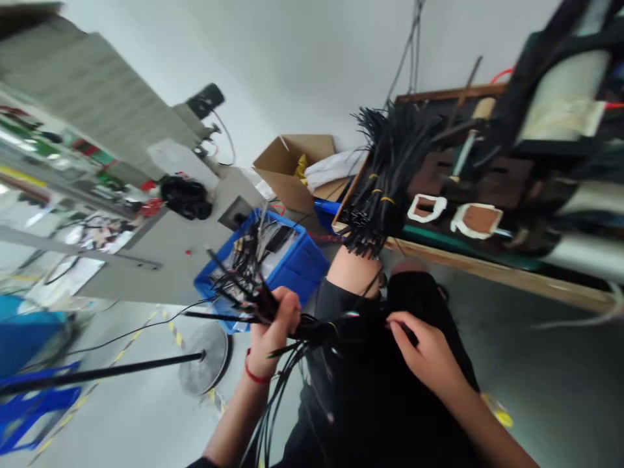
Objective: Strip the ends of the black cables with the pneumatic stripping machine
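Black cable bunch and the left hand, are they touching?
Touching. The head view shows the left hand closed around the black cable bunch.

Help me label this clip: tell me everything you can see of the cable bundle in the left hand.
The cable bundle is a sheaf of thin black leads, seemingly plastic-sheathed. The left hand grips it mid-length. Above the fist the ends splay in front of the blue crate, and below it strands hang loose past the wrist. A thicker black clump runs sideways to the right hand, which touches it. Blur hides any connectors.
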### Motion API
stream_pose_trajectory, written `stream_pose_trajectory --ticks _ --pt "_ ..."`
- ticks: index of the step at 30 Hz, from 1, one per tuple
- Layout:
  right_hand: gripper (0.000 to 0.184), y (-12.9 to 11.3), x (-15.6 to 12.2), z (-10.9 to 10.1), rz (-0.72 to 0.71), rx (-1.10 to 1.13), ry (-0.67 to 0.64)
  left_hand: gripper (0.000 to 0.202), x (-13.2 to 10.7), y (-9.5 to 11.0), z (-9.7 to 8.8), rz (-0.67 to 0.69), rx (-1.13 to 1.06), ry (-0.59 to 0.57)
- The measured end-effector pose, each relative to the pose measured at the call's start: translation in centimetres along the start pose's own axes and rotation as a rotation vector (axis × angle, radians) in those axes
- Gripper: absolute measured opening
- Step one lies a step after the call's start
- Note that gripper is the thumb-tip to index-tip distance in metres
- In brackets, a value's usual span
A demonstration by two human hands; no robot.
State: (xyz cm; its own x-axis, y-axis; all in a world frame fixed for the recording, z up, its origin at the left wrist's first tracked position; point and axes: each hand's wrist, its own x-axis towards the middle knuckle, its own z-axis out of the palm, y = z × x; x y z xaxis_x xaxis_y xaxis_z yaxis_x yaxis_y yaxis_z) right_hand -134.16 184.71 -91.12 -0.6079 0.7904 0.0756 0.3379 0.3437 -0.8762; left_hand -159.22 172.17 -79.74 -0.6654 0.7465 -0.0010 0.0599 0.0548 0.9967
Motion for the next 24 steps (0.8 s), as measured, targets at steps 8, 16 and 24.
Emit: stream_pose_trajectory --ticks 8,16,24 --pt "0.041 0.0 2.6 0.6 0.251 0.02 -0.014 0.04 -0.9 -3.4 -2.8 -0.163 -0.225 0.105" --pt "0.062 0.7 4.2 -0.3 0.271 0.012 -0.101 0.041 -1.3 -5.3 -4.2 -0.309 -0.154 0.04" --pt "0.031 2.0 3.2 -1.6 0.221 0.06 -0.032 0.058 -2.0 -7.1 -3.6 -0.411 0.341 -0.181"
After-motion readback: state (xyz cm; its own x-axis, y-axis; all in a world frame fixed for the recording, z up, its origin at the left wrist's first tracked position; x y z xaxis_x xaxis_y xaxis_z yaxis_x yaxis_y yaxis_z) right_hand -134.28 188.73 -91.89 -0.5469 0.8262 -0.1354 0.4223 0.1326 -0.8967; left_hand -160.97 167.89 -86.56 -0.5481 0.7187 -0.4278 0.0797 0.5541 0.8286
